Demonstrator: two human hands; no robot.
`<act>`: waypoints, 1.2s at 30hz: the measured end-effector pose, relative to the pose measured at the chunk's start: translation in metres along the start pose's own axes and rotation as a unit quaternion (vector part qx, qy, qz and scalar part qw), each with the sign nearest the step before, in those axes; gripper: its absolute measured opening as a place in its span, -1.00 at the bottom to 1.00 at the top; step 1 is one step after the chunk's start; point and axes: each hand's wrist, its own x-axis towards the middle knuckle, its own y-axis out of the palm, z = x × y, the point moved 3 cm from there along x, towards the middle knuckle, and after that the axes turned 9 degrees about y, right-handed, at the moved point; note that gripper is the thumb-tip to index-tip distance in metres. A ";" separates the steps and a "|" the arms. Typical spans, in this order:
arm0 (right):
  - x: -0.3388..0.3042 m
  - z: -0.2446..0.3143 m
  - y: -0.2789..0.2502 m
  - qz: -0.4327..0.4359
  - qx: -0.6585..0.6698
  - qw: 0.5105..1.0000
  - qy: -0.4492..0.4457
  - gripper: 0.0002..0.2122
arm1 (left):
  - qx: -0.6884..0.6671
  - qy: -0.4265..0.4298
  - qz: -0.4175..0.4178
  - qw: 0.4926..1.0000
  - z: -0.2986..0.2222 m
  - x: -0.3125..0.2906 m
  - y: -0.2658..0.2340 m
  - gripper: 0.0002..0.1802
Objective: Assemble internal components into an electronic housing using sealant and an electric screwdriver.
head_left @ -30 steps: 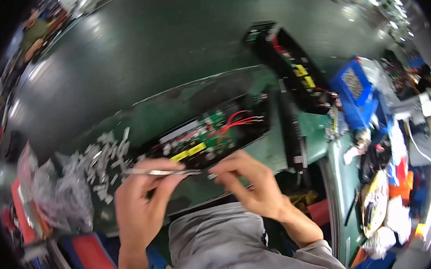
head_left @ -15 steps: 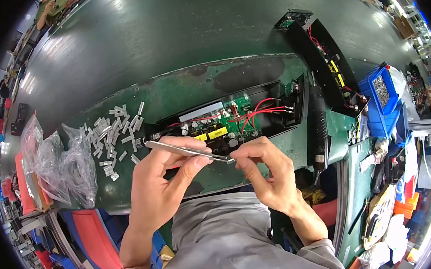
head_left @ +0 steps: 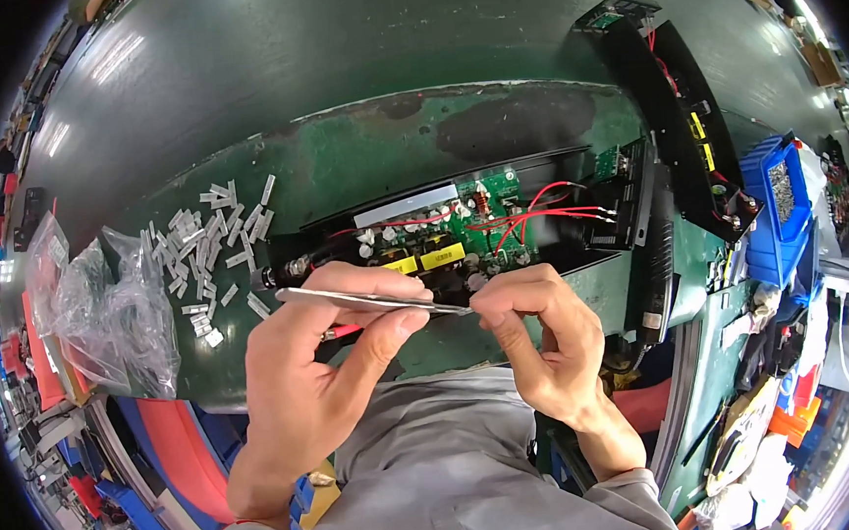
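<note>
Silver tweezers (head_left: pixel 358 299) lie across my left hand (head_left: pixel 319 371), pinched between its thumb and fingers, with the tips pointing right. Those tips meet the fingertips of my right hand (head_left: pixel 553 340), whose thumb and index finger are pressed together. Anything between them is too small or hidden to make out. Just beyond both hands lies an open black metal housing (head_left: pixel 566 245). Inside it are a green circuit board (head_left: pixel 507 205), yellow-wrapped parts (head_left: pixel 443 256) and red wires (head_left: pixel 539 216). My hands cover part of its near side.
Several small silver metal pieces (head_left: pixel 209 246) are scattered left of the housing, beside clear plastic bags (head_left: pixel 118 316). A second open black housing (head_left: pixel 675 114) stands at the right, near a blue bin (head_left: pixel 777 260) of small metal parts. A black panel (head_left: pixel 657 278) lies between them.
The view has shifted slightly, with the housings and bin now farther right in it. The tweezer tips look closer together and sit nearer the right fingertips. Both hands keep their pinch.
</note>
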 end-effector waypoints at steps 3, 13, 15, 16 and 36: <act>0.001 0.004 -0.003 -0.004 -0.030 1.000 -0.007 -0.83 | 0.026 0.021 0.006 0.999 0.001 0.002 0.001 -0.85; -0.074 -0.034 -0.082 -0.349 -0.265 0.897 0.050 -0.81 | 0.255 0.173 0.064 0.949 0.011 -0.003 0.010 -0.68; -0.079 -0.038 -0.097 -0.391 -0.392 0.830 0.071 -0.74 | 0.273 0.188 0.069 0.941 0.013 -0.003 0.014 -0.67; -0.081 -0.037 -0.103 -0.393 -0.463 0.789 0.091 -0.70 | 0.299 0.193 0.079 0.931 0.014 -0.003 0.015 -0.66; -0.196 -0.032 -0.008 -0.059 0.176 0.805 0.564 -0.65 | 0.351 0.190 0.097 0.912 0.018 -0.002 0.019 -0.75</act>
